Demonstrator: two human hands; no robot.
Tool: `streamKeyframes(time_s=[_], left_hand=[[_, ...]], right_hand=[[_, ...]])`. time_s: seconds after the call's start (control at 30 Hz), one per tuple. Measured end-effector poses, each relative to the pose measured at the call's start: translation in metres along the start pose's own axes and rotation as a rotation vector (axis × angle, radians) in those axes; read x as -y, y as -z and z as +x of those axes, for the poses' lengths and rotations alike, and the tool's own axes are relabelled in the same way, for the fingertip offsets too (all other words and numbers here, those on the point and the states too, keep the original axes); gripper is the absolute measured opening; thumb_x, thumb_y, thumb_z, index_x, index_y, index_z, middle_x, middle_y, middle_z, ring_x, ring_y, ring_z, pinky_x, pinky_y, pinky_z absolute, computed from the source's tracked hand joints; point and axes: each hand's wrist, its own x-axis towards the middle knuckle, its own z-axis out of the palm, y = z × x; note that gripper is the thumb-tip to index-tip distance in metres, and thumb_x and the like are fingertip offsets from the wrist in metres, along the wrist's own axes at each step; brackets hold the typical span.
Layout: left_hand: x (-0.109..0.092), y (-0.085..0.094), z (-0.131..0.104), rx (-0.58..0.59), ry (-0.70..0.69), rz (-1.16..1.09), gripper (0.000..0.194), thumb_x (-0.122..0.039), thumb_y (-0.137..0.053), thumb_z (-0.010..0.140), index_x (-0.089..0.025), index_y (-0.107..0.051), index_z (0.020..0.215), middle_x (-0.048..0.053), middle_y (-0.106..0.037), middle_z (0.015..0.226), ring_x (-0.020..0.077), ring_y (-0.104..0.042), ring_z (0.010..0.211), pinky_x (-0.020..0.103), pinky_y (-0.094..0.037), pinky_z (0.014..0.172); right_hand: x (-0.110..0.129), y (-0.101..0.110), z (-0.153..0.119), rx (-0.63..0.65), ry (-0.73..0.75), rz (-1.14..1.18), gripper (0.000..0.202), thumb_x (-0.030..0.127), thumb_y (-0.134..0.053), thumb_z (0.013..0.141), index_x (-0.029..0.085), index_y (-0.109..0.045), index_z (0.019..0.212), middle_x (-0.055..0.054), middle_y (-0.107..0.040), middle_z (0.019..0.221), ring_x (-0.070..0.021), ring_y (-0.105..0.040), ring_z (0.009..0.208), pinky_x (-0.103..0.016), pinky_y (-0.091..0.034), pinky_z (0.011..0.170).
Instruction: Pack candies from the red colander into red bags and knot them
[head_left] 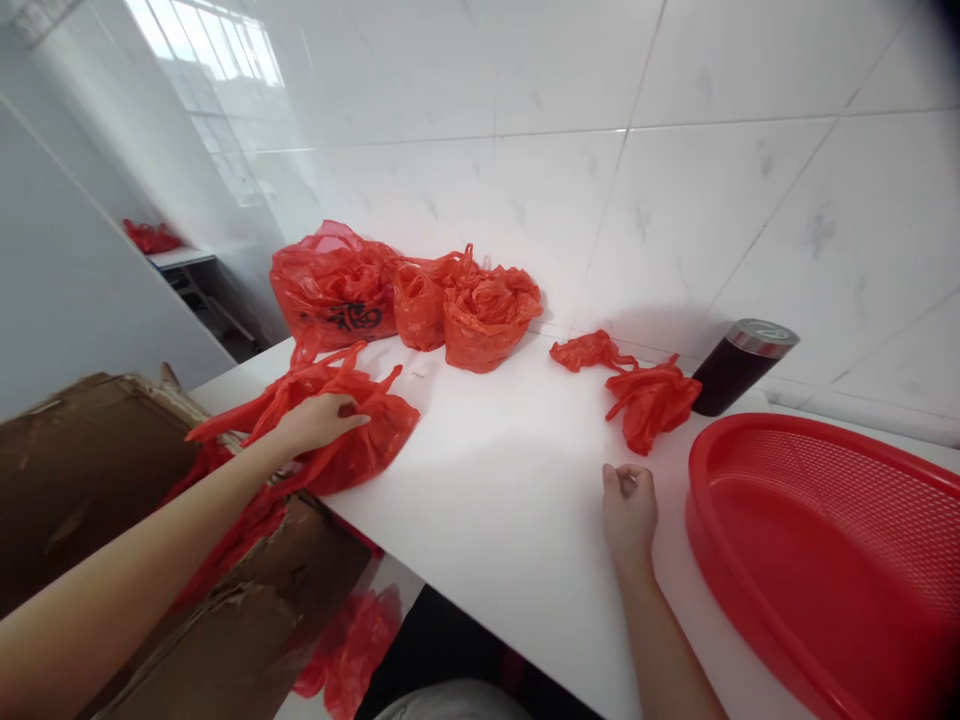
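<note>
My left hand [324, 422] reaches across to a filled red plastic bag [386, 440] on the left edge of the white table [510, 510]. Its fingers are curled against the loose upper part of that bag, and some fingertips are hidden in the folds. My right hand [630, 505] rests on the table as a loose fist, and no object shows in it. Just beyond it lies a crumpled red plastic bag [651, 402], with a smaller crumpled red bag [591, 351] behind.
Filled red bags [334, 290] stand along the tiled wall. A dark tumbler [739, 368] with a silver lid leans in view behind a red plastic basket [750, 580] on the right. At the left, an open cardboard box [247, 625] adjoins the table; a red bag [356, 640] lies below.
</note>
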Motion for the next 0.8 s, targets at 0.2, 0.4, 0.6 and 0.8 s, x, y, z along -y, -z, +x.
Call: streamKeyframes(time_s=[0.2, 0.4, 0.6, 0.8], left_hand=[[0.007, 0.005, -0.006, -0.126, 0.057, 0.121, 0.044, -0.059, -0.046, 0.083, -0.024, -0.055, 0.106, 0.009, -0.067, 0.109, 0.031, -0.062, 0.097, 0.037, -0.046, 0.079], [0.006, -0.007, -0.008, -0.072, 0.095, 0.194, 0.046, -0.058, -0.043, 0.085, -0.02, -0.052, 0.11, 0.015, -0.068, 0.106, 0.0357, -0.064, 0.095, 0.042, -0.047, 0.076], [0.007, 0.016, 0.003, -0.158, 0.024, 0.164, 0.056, -0.065, -0.043, 0.084, -0.021, -0.05, 0.117, 0.009, -0.064, 0.118, 0.0255, -0.062, 0.1, 0.032, -0.046, 0.081], [0.057, 0.065, 0.037, -0.302, 0.248, 0.218, 0.058, -0.056, -0.03, 0.092, -0.011, -0.048, 0.124, 0.015, -0.059, 0.125, 0.0267, -0.056, 0.104, 0.036, -0.044, 0.086]], right_hand=[[-0.002, -0.002, 0.002, 0.018, 0.023, 0.018, 0.04, 0.058, -0.061, 0.071, 0.021, -0.048, 0.08, 0.004, -0.052, 0.062, -0.0139, -0.047, 0.058, -0.026, -0.036, 0.058], [-0.001, -0.001, 0.0, 0.038, 0.03, 0.024, 0.038, 0.057, -0.06, 0.073, 0.022, -0.047, 0.08, 0.004, -0.052, 0.064, -0.014, -0.048, 0.06, -0.026, -0.037, 0.06], [0.0, 0.0, -0.001, 0.048, 0.02, 0.015, 0.037, 0.056, -0.06, 0.073, 0.022, -0.048, 0.08, 0.004, -0.053, 0.065, -0.0136, -0.048, 0.06, -0.026, -0.037, 0.06], [0.001, 0.0, -0.001, 0.051, 0.005, -0.001, 0.037, 0.056, -0.059, 0.073, 0.022, -0.047, 0.08, 0.003, -0.054, 0.066, -0.0135, -0.047, 0.059, -0.026, -0.037, 0.059]])
